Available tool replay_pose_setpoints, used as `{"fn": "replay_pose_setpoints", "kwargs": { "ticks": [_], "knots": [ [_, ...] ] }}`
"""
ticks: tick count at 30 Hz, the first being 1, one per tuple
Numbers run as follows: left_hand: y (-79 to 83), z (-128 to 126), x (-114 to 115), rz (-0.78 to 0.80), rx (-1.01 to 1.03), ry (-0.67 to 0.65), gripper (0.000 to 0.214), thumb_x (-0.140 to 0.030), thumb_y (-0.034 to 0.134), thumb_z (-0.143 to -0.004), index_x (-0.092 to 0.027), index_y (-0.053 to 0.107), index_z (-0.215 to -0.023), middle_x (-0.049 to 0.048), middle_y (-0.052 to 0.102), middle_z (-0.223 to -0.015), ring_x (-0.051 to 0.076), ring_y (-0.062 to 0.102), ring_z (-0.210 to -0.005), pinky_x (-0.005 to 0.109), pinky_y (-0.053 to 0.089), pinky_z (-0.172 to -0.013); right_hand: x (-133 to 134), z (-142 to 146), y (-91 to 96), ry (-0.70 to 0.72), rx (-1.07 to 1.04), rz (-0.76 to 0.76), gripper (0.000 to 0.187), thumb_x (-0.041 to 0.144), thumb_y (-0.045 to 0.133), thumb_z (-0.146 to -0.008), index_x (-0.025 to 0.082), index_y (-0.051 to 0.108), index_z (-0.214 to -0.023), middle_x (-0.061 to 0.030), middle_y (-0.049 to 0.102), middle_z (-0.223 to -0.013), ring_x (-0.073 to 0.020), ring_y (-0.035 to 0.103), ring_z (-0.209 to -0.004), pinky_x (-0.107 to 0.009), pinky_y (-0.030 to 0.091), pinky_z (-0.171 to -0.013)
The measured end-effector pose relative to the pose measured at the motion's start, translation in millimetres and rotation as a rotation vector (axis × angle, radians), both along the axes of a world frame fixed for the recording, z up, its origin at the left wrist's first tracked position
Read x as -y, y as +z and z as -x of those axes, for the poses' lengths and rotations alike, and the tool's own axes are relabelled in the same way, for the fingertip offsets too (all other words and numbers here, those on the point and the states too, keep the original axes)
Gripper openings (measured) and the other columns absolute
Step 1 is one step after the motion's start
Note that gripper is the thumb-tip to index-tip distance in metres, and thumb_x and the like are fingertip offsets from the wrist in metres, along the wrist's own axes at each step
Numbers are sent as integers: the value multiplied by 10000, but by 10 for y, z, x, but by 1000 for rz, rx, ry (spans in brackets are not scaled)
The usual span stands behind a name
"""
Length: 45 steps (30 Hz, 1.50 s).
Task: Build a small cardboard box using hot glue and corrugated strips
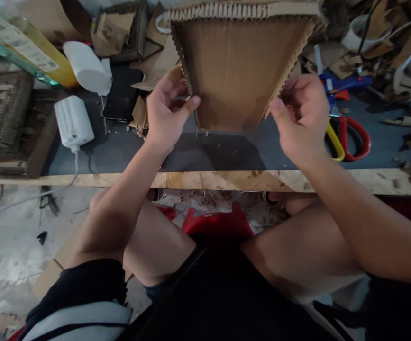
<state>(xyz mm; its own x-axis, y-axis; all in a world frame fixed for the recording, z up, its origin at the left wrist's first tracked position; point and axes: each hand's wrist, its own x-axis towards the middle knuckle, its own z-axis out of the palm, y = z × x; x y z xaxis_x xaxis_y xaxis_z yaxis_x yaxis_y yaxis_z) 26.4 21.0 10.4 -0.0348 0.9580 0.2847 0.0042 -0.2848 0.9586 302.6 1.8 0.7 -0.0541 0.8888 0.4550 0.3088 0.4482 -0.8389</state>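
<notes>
The person sat with bare thighs spread before the worktop, a red plastic piece and scattered brown bits on the floor showing between them. Above the worktop, near its front edge, was the cardboard tray, tilted with its hollow face toward the person. The left hand gripped one side wall and the right hand the opposite one, thumbs nearest, fingers curled behind. Whether its lower edge touched the surface could not be told.

Just beyond the right wrist lay scissors with red and yellow handles, partly hidden by that hand, and behind them a blue glue gun. To the left, a white box trailed a cable over the front edge; a stack of cardboard frames stood beside it. Farther back were a black slab, a white bottle and a bottle of yellow liquid. Cardboard scraps crowded the far right around a white ring, while the tray blocked the view behind it.
</notes>
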Motion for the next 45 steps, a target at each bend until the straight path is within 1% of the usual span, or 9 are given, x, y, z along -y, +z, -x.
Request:
{"fn": "replay_pose_setpoints", "kwargs": {
  "ticks": [7, 13, 17, 24, 29, 33, 36, 40, 45],
  "knots": [
    [0, -8, 12, 13, -51, -25, 298, -191, 880, -893, -338, 738, -1111, -94, 843, -1111, 227, 723, -1242, 305, 543, -1107, -16, -36, -52, -58, 118, 121, 295, 565, 729, -1007, 370, 551, -1139, -41, 754, -1184, -289, 733, -1095, -459, 621, -964],
    [-13, 44, -19, 83, -73, -69, 302, -183, 804, -889, -323, 758, -1153, -103, 835, -1236, 251, 633, -1442, 336, 478, -1246, 29, -54, -38, -64, 207, 38, 327, 501, 697, -1059, 434, 570, -1353, -11, 772, -1297, -283, 745, -1219, -480, 614, -1095],
    [-123, 87, -99, -24, -141, 0, 331, -270, 828, -835, -356, 792, -1153, -69, 842, -1200, 280, 728, -1273, 387, 562, -1123, -2, -95, -99, -67, 273, 21, 289, 471, 655, -1098, 443, 596, -1380, -8, 769, -1343, -272, 744, -1244, -466, 627, -1078],
    [-199, 135, -206, -28, -156, -8, 360, -281, 905, -812, -382, 775, -1133, -84, 843, -1117, 272, 743, -1163, 411, 574, -1094, -76, -141, -179, 14, 237, -129, 392, 520, 681, -1089, 241, 639, -1361, -72, 786, -1239, -265, 766, -1145, -501, 636, -998],
    [-4, 71, -68, 113, -88, -74, 326, -242, 979, -824, -289, 767, -1067, -93, 844, -1143, 272, 669, -1358, 394, 493, -1252, 24, -53, 21, -29, 64, 45, 268, 465, 786, -1030, 289, 699, -1213, -86, 801, -1216, -273, 763, -1129, -474, 620, -1027],
    [74, 21, 19, 196, -31, -86, 307, -293, 1014, -789, -302, 780, -987, -51, 859, -1161, 368, 586, -1503, 486, 480, -1310, 10, -67, 65, -22, -56, 81, 419, 646, 873, -930, 306, 737, -1132, -82, 804, -1168, -291, 764, -1116, -497, 625, -1041],
    [55, 24, 27, 310, -45, -55, 237, -263, 991, -809, -286, 796, -941, -30, 864, -1086, 375, 636, -1459, 501, 536, -1272, -19, -86, 23, -46, -132, 156, 535, 743, 891, -863, 285, 755, -1104, -70, 793, -1080, -287, 770, -1006, -492, 666, -900],
    [39, 53, 2, 481, -91, -35, 121, -246, 906, -907, -228, 789, -878, -3, 836, -976, 342, 716, -1390, 501, 609, -1206, -3, -76, 19, -2, -181, 419, 375, 566, 875, -930, 241, 776, -1090, -41, 774, -945, -229, 752, -756, -391, 646, -651],
    [101, 39, -2, 540, -17, -47, 145, -293, 865, -959, -244, 762, -870, 18, 807, -911, 312, 789, -1214, 485, 666, -1114, 31, -66, 70, 0, -169, 505, 188, 389, 829, -994, 214, 798, -1054, -38, 764, -908, -176, 699, -655, -364, 640, -624]
  ]
}}
